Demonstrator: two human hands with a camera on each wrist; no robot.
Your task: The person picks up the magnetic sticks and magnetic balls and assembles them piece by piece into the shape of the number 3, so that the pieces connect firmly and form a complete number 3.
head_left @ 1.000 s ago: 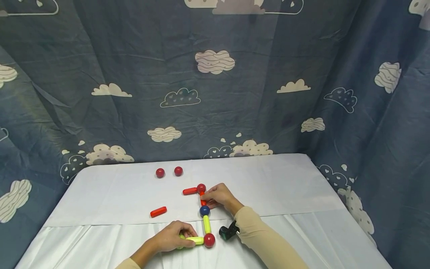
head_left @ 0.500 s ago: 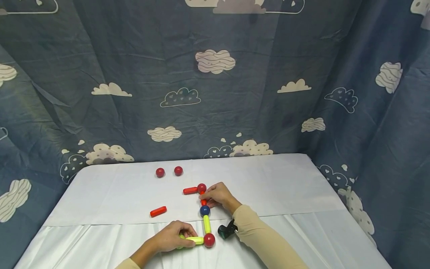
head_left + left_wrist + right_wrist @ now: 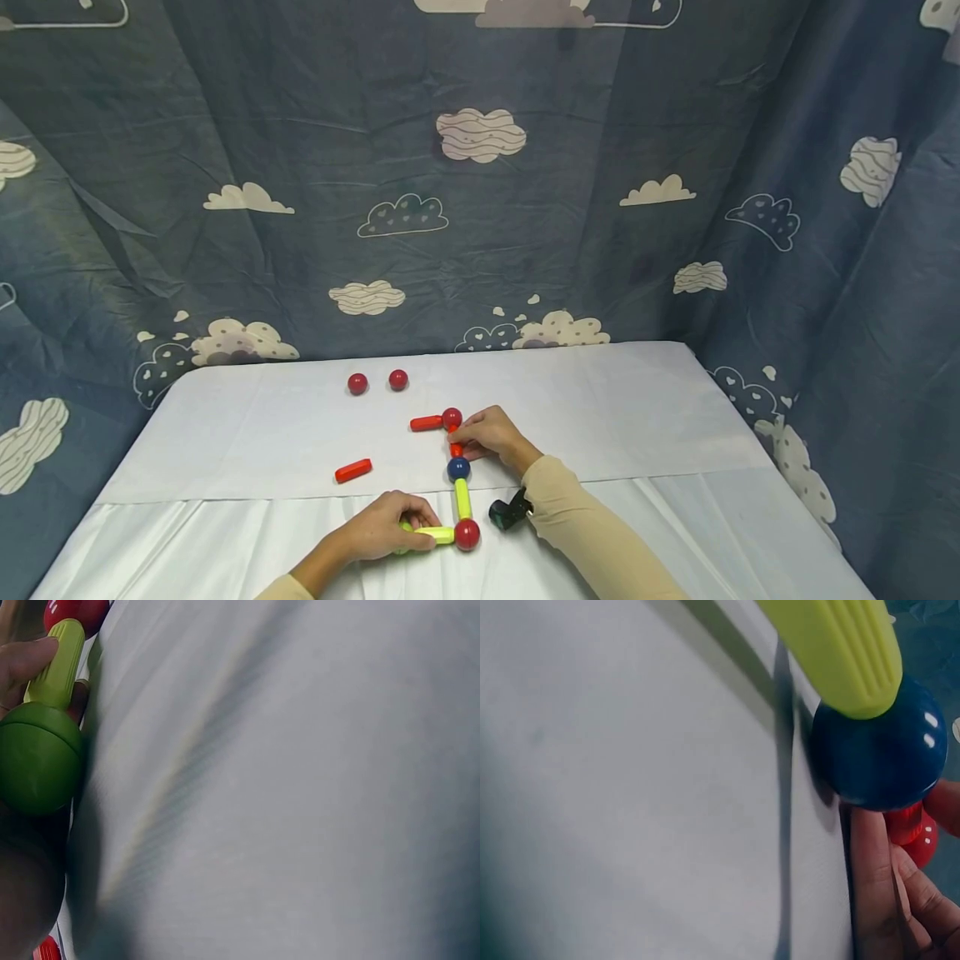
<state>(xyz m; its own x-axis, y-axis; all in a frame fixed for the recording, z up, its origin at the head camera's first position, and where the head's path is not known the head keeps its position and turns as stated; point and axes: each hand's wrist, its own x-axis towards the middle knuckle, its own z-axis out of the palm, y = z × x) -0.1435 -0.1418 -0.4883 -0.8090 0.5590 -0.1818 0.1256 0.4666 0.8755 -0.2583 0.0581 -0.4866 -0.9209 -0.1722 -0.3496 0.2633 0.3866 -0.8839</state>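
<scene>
My left hand (image 3: 390, 527) pinches a yellow-green stick (image 3: 64, 664) between thumb and fingers. A green ball (image 3: 39, 759) sits at the stick's near end and a red ball (image 3: 467, 535) at its other end. From that red ball another yellow-green stick (image 3: 462, 500) runs back to a blue ball (image 3: 458, 468). Behind the blue ball, my right hand (image 3: 491, 437) grips a red stick (image 3: 456, 449), which leads to a second red ball (image 3: 452, 418). Another red stick (image 3: 426, 423) extends left from that ball. The pieces form one connected chain on the white cloth.
A loose red stick (image 3: 353, 471) lies left of the chain. Two loose red balls, one left (image 3: 357, 383) and one right (image 3: 398, 380), rest near the table's back edge. A dark wrist camera (image 3: 508, 510) hangs at my right sleeve. A cloud-patterned curtain (image 3: 300, 250) stands behind the white-covered table (image 3: 600, 400).
Both hands keep their holds. The far end of the chain, with the right hand, has shifted very slightly to the right; the rest looks the same.
</scene>
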